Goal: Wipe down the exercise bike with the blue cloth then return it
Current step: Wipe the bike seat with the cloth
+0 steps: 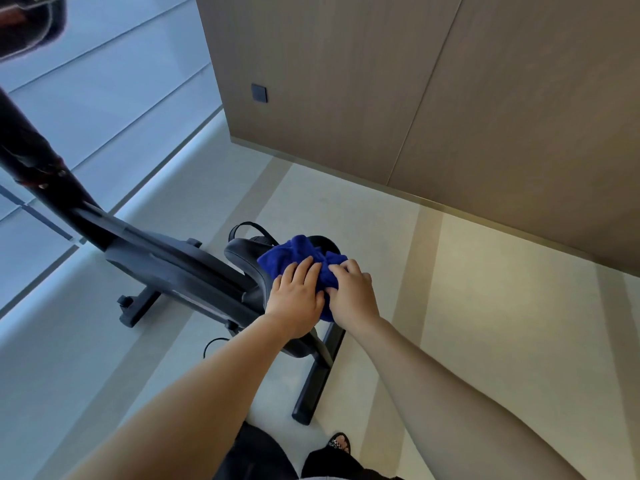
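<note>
A black exercise bike stands on the pale floor, its frame running from the upper left down to a black saddle in the middle of the view. A bunched blue cloth lies on top of the saddle. My left hand presses flat on the cloth's near left part. My right hand grips the cloth's right side, fingers curled into the fabric. The rear of the saddle is hidden under both hands and the cloth.
The bike's rear foot bar reaches toward my feet, a front foot sits further left. A wood-panelled wall with a dark switch plate rises behind. A window wall fills the left. My sandalled foot is at the bottom.
</note>
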Motion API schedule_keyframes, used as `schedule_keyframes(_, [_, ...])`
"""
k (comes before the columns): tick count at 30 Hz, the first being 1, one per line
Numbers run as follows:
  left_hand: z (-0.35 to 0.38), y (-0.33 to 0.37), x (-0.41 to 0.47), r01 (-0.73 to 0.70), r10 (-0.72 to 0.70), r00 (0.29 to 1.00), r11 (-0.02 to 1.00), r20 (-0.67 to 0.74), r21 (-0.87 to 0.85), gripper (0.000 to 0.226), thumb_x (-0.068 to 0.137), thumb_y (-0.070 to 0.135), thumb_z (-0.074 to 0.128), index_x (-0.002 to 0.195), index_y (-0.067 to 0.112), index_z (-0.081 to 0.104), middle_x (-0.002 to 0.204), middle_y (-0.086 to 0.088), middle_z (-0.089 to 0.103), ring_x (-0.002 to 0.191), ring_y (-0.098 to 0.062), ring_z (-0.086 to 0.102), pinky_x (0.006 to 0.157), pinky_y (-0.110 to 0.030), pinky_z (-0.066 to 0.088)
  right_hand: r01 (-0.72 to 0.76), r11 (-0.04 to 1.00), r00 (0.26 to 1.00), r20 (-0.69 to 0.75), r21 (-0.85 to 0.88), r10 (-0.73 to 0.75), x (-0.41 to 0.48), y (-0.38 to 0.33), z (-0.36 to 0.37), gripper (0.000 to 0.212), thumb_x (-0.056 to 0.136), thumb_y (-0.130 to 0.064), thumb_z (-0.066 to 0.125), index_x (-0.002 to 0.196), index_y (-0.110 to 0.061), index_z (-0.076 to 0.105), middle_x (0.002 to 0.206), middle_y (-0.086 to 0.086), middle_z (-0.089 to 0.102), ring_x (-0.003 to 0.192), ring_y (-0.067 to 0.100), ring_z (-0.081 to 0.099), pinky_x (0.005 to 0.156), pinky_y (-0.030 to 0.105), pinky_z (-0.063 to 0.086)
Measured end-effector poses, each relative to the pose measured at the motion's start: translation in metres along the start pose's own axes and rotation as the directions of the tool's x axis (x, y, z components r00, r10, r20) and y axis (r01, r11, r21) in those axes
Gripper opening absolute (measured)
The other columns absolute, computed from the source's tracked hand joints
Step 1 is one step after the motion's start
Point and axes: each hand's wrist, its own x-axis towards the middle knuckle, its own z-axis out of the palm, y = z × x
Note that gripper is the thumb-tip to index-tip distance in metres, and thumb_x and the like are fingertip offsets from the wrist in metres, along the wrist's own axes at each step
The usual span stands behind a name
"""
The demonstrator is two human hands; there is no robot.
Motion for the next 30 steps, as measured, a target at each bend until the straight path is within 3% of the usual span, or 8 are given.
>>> schedule_keyframes(6, [-0.016, -0.031, 0.009, -0.077, 0.076, 0.989, 0.997, 0.130, 0.002, 0.058, 0.098, 0.041, 0.021, 0.147, 0.024, -0.003, 0.158, 0.002, -0.004, 0.144, -0.024, -0.006, 0.118, -0.044, 0.006, 0.019, 0.997, 0.999, -0.046, -0.073, -0.022, 0.011, -0.019, 0.008, 0.036, 0.094, -0.025, 0.050, 0.129, -0.022, 0.049, 0.132, 0.000, 0.041, 0.113, 0.024, 0.033, 0.092, 0.033, 0.041])
schedule_keyframes(12, [-0.038, -0.082, 0.020, -0.045, 0.026, 0.979, 0.995, 0.204, 0.089, 0.060, 0.097, 0.042, 0.018, 0.146, 0.021, -0.010, 0.157, 0.001, -0.013, 0.144, -0.023, -0.011, 0.116, -0.043, 0.003, 0.066, 0.964, 0.997, -0.012, -0.259, -0.072, 0.033, -0.064, 0.032, 0.042, 0.098, -0.037, 0.039, 0.139, -0.029, 0.036, 0.147, -0.002, 0.031, 0.132, 0.028, 0.022, 0.102, 0.041, 0.032])
schedule_keyframes(18, [-0.051, -0.116, 0.033, -0.089, 0.062, 0.967, 0.991, 0.249, 0.101, 0.063, 0.096, 0.046, 0.020, 0.147, 0.021, -0.008, 0.157, 0.000, -0.011, 0.144, -0.025, -0.010, 0.117, -0.044, 0.002, -0.016, 0.937, 0.999, 0.020, -0.348, 0.024, 0.048, -0.088, 0.056, 0.047, 0.099, -0.041, 0.030, 0.144, -0.035, 0.018, 0.154, -0.002, 0.017, 0.141, 0.032, 0.006, 0.109, 0.050, 0.014])
schedule_keyframes(25, [-0.057, -0.118, 0.049, -0.156, 0.126, 0.944, 0.985, 0.306, 0.074, 0.060, 0.098, 0.043, 0.021, 0.147, 0.021, -0.004, 0.158, 0.000, -0.003, 0.143, -0.030, -0.005, 0.116, -0.048, 0.007, -0.135, 0.915, 0.991, -0.069, -0.381, 0.117, 0.048, -0.090, 0.064, 0.047, 0.098, -0.042, 0.028, 0.144, -0.038, 0.017, 0.155, -0.005, 0.015, 0.142, 0.027, 0.003, 0.102, 0.069, -0.012])
schedule_keyframes(30, [-0.052, -0.106, 0.051, -0.096, 0.081, 0.958, 0.994, 0.274, 0.044, 0.056, 0.098, 0.040, 0.020, 0.147, 0.025, -0.002, 0.157, -0.001, -0.003, 0.143, -0.033, -0.004, 0.114, -0.053, 0.008, -0.189, 0.937, 0.982, -0.085, -0.295, 0.171, 0.045, -0.088, 0.062, 0.046, 0.099, -0.041, 0.025, 0.144, -0.038, 0.015, 0.158, -0.005, 0.002, 0.143, 0.025, -0.003, 0.108, 0.065, -0.002])
